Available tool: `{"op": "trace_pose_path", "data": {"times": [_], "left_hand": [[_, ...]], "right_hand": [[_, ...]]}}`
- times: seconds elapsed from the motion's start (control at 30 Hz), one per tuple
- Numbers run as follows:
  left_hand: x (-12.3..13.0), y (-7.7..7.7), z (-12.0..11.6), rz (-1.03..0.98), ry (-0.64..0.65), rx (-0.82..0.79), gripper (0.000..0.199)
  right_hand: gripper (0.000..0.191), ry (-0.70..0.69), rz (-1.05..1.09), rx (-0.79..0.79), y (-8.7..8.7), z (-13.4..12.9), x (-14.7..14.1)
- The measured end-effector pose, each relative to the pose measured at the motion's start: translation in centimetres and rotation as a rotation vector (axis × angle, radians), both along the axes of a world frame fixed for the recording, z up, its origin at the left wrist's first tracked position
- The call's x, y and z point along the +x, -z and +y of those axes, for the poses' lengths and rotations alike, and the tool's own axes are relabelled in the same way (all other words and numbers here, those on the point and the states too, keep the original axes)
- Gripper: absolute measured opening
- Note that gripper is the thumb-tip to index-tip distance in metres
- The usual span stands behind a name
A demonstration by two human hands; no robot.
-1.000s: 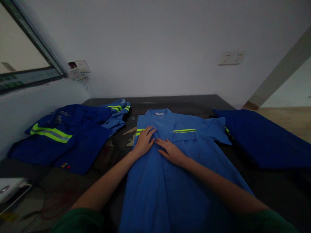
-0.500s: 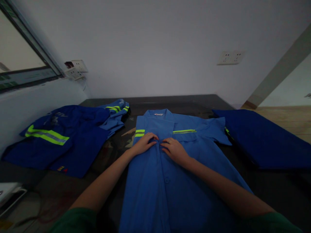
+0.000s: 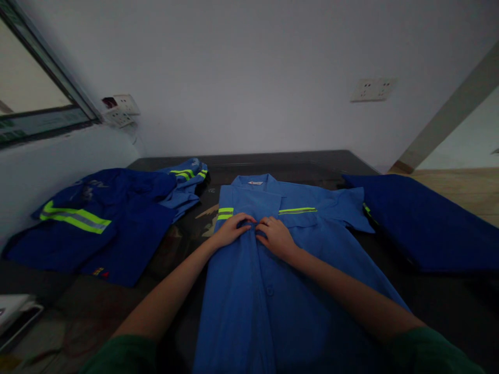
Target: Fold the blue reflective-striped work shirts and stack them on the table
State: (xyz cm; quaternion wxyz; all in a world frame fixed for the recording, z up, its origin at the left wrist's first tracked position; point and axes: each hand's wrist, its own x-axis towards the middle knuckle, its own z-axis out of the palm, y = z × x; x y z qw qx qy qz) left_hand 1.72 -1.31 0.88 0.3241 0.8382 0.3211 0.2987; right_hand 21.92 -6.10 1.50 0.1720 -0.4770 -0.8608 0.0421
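A blue short-sleeved work shirt [image 3: 304, 291] with yellow-green reflective strips lies front up before me, its collar toward the wall. One side of it is folded inward on the left. My left hand [image 3: 233, 231] rests on the upper front, its bent fingertips gripping the button edge. Close beside it, my right hand [image 3: 277, 239] has its fingers curled on the same edge. The fingertips of both hands nearly meet there. Whether a button lies between them is hidden. A lower button [image 3: 270, 290] shows on the shirt front below my right hand.
A dark table [image 3: 273, 160] reaches the wall. Darker blue garments [image 3: 136, 208] with reflective bands lie in a heap on the left. On the right is a flat dark blue folded piece [image 3: 421, 223]. A white device [image 3: 17, 311] sits at the lower left.
My right hand has moved slightly left and up, closer to my left hand at the button edge. My left hand stays almost in place. The view has shifted slightly.
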Motion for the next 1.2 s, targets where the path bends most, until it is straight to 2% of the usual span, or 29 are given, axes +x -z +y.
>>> {"op": "trace_pose_path", "data": {"times": [0.17, 0.5, 0.8, 1.0, 1.1, 1.2], "left_hand": [[-0.1, -0.1, 0.1, -0.036, 0.012, -0.02, 0.023], [-0.2, -0.4, -0.2, -0.045, 0.026, -0.051, 0.03], [-0.2, 0.3, 0.0, -0.075, -0.018, -0.068, 0.043], [-0.1, 0.5, -0.2, -0.051, -0.014, -0.033, 0.049], [0.0, 0.6, -0.2, -0.03, -0.017, -0.031, 0.051], [0.1, 0.5, -0.2, -0.018, -0.024, -0.051, 0.049]], "right_hand": [[0.025, 0.022, 0.06, -0.01, 0.4, 0.1, 0.4], [0.021, 0.103, 0.093, -0.002, 0.2, 0.4, 0.0], [0.021, 0.149, 0.149, -0.002, -0.5, 0.7, -1.5], [0.017, 0.103, 0.183, 0.029, -0.6, 1.7, -2.3], [0.014, 0.107, 0.228, -0.01, -0.3, 2.1, -2.1], [0.009, 0.173, 0.288, -0.11, -0.4, 2.6, -1.7]]}}
